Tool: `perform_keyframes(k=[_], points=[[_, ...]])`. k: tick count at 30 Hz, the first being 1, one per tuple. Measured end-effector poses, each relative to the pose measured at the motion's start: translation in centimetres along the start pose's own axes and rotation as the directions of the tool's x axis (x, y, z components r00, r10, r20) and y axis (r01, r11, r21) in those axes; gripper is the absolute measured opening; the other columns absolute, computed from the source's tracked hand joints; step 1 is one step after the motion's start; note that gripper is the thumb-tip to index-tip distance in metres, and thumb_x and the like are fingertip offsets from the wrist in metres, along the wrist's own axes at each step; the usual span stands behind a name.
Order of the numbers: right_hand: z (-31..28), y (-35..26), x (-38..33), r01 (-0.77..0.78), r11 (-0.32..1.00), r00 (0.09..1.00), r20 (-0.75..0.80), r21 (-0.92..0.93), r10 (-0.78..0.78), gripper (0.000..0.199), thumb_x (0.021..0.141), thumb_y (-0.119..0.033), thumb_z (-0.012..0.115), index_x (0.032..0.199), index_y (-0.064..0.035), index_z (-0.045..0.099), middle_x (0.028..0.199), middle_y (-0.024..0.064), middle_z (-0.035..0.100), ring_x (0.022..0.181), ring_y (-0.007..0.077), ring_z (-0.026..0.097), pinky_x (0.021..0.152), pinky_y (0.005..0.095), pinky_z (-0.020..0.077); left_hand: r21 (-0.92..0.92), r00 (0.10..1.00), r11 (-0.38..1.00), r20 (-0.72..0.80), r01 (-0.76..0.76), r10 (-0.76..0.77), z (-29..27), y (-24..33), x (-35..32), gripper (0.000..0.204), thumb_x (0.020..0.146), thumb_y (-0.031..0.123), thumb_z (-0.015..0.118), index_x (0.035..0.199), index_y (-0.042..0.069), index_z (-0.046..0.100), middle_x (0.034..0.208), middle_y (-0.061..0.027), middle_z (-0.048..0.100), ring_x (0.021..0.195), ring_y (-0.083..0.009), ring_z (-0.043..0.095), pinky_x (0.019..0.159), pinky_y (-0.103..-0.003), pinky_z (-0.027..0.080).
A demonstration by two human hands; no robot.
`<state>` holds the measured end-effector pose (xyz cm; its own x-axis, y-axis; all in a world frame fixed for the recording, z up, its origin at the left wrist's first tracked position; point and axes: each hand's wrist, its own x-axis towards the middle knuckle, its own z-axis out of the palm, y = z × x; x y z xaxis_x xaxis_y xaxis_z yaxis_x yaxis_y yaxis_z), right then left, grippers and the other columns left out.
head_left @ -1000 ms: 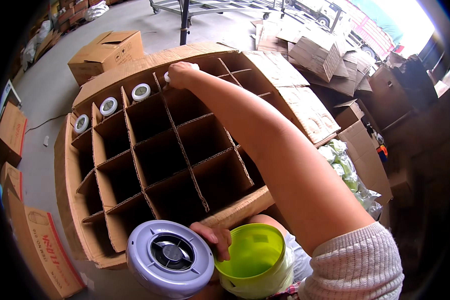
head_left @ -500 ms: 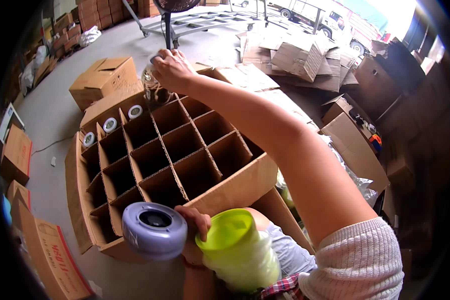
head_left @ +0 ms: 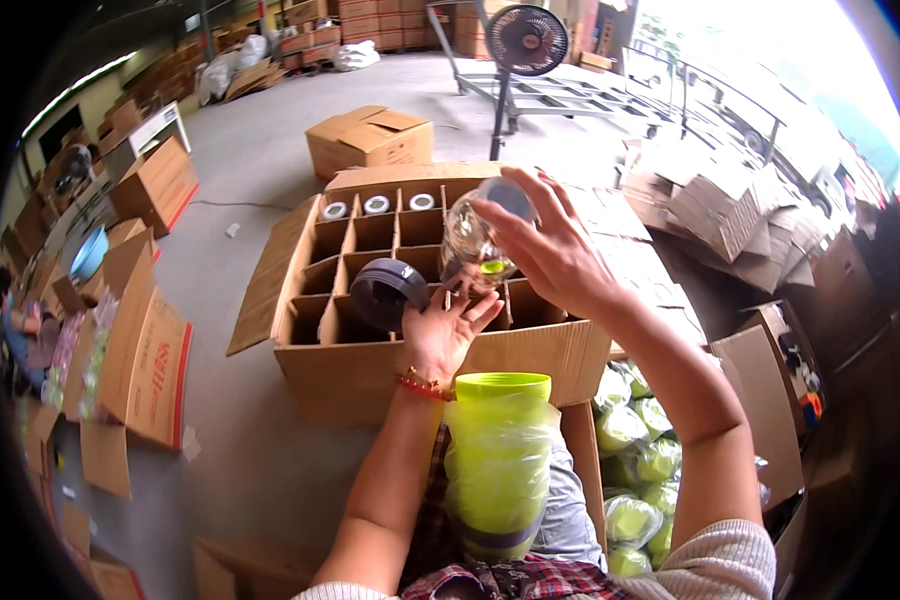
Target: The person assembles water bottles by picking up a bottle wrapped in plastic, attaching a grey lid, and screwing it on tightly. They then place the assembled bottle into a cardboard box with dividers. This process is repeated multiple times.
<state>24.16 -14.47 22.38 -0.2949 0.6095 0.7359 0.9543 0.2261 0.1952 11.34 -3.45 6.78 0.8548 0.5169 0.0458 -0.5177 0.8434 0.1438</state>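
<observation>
My left hand (head_left: 442,335) is palm up over the near edge of a divided carton, its fingers stretched out to the right. At its thumb side it holds a dark grey round base (head_left: 382,290), tilted on edge; the thumb is mostly hidden. My right hand (head_left: 560,245), slightly blurred, holds a clear jar (head_left: 467,232) with a grey round end by its upper part. The jar's lower end is close to my left fingertips; I cannot tell whether they touch. A lime-green cup (head_left: 500,460) in clear plastic wrap stands upright on my lap.
Cardboard dividers form cells in the carton (head_left: 530,355); several white-ringed round tops (head_left: 376,204) show in its far left cells. Wrapped green items (head_left: 632,520) fill a box at right. A fan (head_left: 527,42), a closed carton (head_left: 370,140) and flattened cardboard (head_left: 735,210) lie beyond.
My right hand has brought the jar nearer, to above the carton. My left hand has moved forward with the round base and turned palm up. The view has swung left.
</observation>
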Motion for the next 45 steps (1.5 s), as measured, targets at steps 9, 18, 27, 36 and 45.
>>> perform_keyframes(k=[9,18,27,36,45], points=[[1.2,-2.2,-4.5,0.206,0.978,0.974,-0.091,-0.031,-0.208,0.048,0.075,-0.014,0.071,0.120,-0.0297,0.066,0.142,0.0192,0.042,0.121,0.0347,0.047,0.098,0.0436,0.0461,0.329,0.985,0.930,0.005,-0.164,0.172,4.5,-0.5,0.2,0.057,0.097,0.042,0.023,0.129,0.001,0.047,0.121,-0.0205,0.058,0.118,-0.0349,0.055,0.102,-0.056,0.043],[2.6,-2.9,-6.1,0.278,0.960,0.960,-0.019,-0.004,-0.279,0.050,0.070,-0.024,0.074,0.118,-0.0286,0.065,0.144,0.0095,0.046,0.130,0.0256,0.044,0.103,0.0430,0.0397,0.080,0.952,0.994,0.288,0.080,-0.100,2.8,1.4,1.9,0.066,0.095,0.048,0.017,0.129,0.003,0.049,0.118,-0.0208,0.061,0.103,-0.0369,0.063,0.088,-0.050,0.054],[7.6,3.2,-7.3,-0.684,0.073,0.529,0.425,0.726,0.735,0.074,0.093,-0.046,0.059,0.149,-0.0110,0.027,0.145,0.0204,0.038,0.133,0.0321,0.039,0.103,0.0424,0.0410,0.223,0.991,0.971,0.082,0.087,-0.108,0.5,-0.3,0.4,0.072,0.097,0.062,0.012,0.140,0.011,0.037,0.129,-0.0161,0.054,0.104,-0.0343,0.062,0.066,-0.044,0.057],[12.4,5.8,-10.1,-0.639,-0.385,0.483,0.737,0.666,0.472,0.051,0.098,-0.038,0.051,0.137,-0.0040,0.048,0.130,0.0104,0.056,0.118,0.0181,0.054,0.098,0.0329,0.0450,0.444,0.993,0.896,-0.102,-0.008,0.059,-3.6,-1.8,-2.1,0.067,0.098,0.056,0.034,0.142,0.006,0.038,0.136,-0.0109,0.052,0.114,-0.0300,0.056,0.092,-0.043,0.050],[4.3,-0.9,-10.6,-0.873,0.033,0.486,0.874,0.487,-0.019,0.060,0.084,-0.044,0.071,0.125,-0.0016,0.059,0.117,0.0082,0.064,0.111,0.0166,0.057,0.096,0.0322,0.0449,0.486,0.950,0.828,0.012,-0.278,0.312,-2.7,1.4,-5.1,0.037,0.092,0.015,0.046,0.126,0.001,0.045,0.122,-0.0097,0.058,0.107,-0.0222,0.060,0.091,-0.039,0.054]])
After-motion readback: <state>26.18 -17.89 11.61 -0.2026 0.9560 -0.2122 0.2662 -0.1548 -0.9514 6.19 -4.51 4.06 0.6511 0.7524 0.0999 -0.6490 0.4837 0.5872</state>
